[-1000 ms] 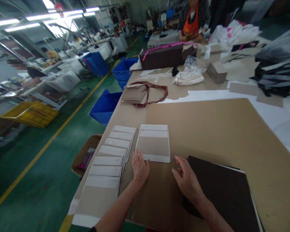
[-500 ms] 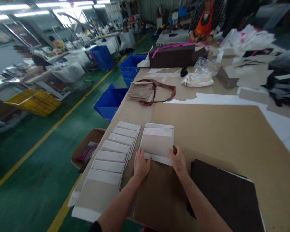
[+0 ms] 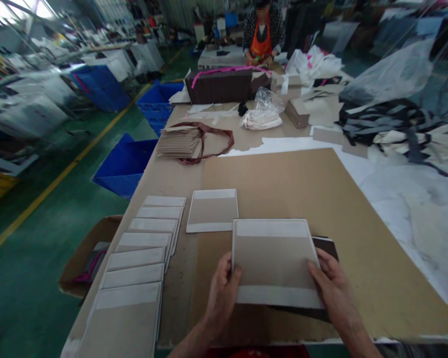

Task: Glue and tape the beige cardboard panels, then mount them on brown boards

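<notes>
A beige panel with pale bands along its top and bottom is held up by its two side edges. My left hand pinches the left edge, and my right hand grips the right edge, thumb on top. Partly hidden beneath it is a dark brown sheet. A similar panel lies flat on the brown board, beyond my left hand. Along the table's left side runs an overlapping row of such panels.
A stack of beige pieces with a brown strap lies farther back. Blue crates and a carton stand left of the table. At the far end are a long dark box and a person in an orange apron.
The view has turned right. My hands have left the panel on the board and moved right, and now hold another panel over the dark sheet.
</notes>
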Motion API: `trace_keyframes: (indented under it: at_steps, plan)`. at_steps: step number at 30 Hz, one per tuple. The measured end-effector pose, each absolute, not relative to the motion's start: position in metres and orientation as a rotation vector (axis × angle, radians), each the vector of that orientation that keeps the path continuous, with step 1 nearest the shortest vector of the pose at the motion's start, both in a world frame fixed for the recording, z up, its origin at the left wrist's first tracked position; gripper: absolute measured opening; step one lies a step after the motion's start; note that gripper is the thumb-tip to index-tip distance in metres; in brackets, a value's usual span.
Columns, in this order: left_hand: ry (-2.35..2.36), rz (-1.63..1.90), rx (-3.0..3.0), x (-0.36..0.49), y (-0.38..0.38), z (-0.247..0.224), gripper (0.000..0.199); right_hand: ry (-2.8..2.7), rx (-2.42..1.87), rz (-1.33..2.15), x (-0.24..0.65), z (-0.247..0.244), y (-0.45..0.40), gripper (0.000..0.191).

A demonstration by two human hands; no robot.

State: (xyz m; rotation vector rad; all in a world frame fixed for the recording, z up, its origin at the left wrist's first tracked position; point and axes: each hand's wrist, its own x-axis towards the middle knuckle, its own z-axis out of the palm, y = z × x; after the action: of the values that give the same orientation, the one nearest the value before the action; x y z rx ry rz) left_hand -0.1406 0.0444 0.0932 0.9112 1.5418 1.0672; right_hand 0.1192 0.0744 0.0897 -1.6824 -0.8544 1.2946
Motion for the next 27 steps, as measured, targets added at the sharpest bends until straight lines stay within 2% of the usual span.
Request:
trace_keyframes:
  at_steps: [4,9,15,20,22,25,27]
  plan:
    - [1.496,0.827,1.034,-0.087,0.033,0.084,0.037,-0.794,-1.999,1.057,0.181,0.064,0.040,0.069]
    - [1.673,0.714,1.226,-0.070,0.035,0.064,0.041,-0.872,-2.216,0.887,0.190,0.059,0.040,0.065]
    - [1.716,0.636,1.301,-0.067,0.039,0.057,0.039,-1.169,-2.287,0.696,0.194,0.042,0.048,0.062]
    - [1.890,0.792,1.335,-0.097,0.042,0.039,0.057,-1.461,-2.135,0.256,0.163,0.053,0.053,0.060]
    - [2.037,0.862,1.420,-0.131,0.052,0.028,0.053,-1.543,-1.908,0.323,0.127,0.063,0.060,0.053]
    - [2.306,0.811,1.568,-0.194,0.075,0.016,0.053,-1.704,-1.538,0.770,0.053,0.067,0.080,0.037]
    - [2.485,0.667,1.549,-0.233,0.092,0.011,0.055,-1.784,-1.412,0.997,0.002,0.059,0.103,0.043]
